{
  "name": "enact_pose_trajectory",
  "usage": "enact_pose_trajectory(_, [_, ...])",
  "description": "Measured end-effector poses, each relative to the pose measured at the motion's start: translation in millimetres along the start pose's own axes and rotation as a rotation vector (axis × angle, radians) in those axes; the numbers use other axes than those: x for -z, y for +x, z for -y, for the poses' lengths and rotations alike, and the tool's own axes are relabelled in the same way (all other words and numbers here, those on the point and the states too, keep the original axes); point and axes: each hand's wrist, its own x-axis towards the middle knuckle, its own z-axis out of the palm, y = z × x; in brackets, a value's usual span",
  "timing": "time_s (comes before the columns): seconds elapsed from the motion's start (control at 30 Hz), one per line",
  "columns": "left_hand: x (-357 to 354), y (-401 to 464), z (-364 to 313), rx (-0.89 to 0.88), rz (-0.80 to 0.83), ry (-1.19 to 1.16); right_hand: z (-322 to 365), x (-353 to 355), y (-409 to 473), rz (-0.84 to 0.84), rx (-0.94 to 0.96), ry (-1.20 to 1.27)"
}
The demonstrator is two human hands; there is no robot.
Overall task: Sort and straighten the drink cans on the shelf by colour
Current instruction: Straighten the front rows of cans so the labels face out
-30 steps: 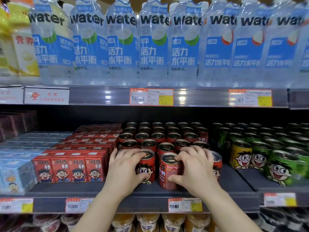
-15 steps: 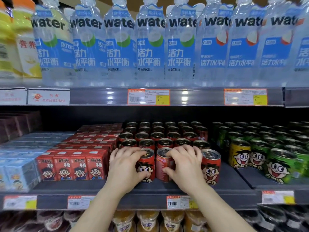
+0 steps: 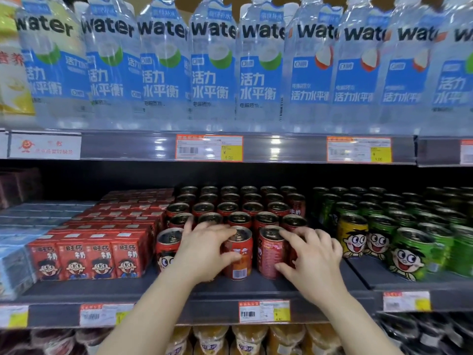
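Two front-row red cans [image 3: 239, 254] sit gripped in your left hand [image 3: 204, 249] and right hand [image 3: 311, 260], mid-straightening; next, turn their cartoon faces outward.

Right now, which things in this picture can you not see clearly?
- Head view: front of the red can gripped by the left hand: its fingers partly cover it.
- Head view: price tag print: blurred, too small.
- Head view: back rows of cans: dark under the upper shelf.
- Head view: water bottle caps: cut off by the top edge.
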Motion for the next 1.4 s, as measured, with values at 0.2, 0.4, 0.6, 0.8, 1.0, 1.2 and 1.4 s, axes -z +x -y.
enact_pose_trajectory(0.2, [-2.1,-1.7,0.6,0.016,0.008,0.022,1.7,-1.6,5.9,-0.057,-0.042,0.079])
enact_pose_trajectory(0.4, [-4.4,1.8,10.1,-0.069,-0.032,-0.028,1.0,-0.8,10.1,-0.035,-0.033,0.152])
enact_pose_trajectory(0.6, [-8.6,-8.9,12.1,-0.031,-0.236,0.013,-1.0,10.4,13.9,0.024,0.024,0.194])
enact_pose_trajectory(0.8, [-6.3,-0.5,-14.4,0.035,-0.225,0.04,7.2,8.7,14.5,-0.025,-0.016,0.109])
enact_pose_trajectory(1.0, [-1.1,3.4,-2.8,-0.006,-0.041,-0.078,10.7,3.6,26.5,-0.044,-0.028,0.052])
enact_pose_trajectory(1.2, [-8.3,0.4,4.7,-0.017,-0.132,-0.121,2.0,19.0,34.2,0.102,0.027,0.134])
enact_pose_trajectory(1.4, [1.5,-9.4,11.9,0.015,-0.124,-0.165,-4.3,31.5,42.6,0.272,-0.01,0.181])
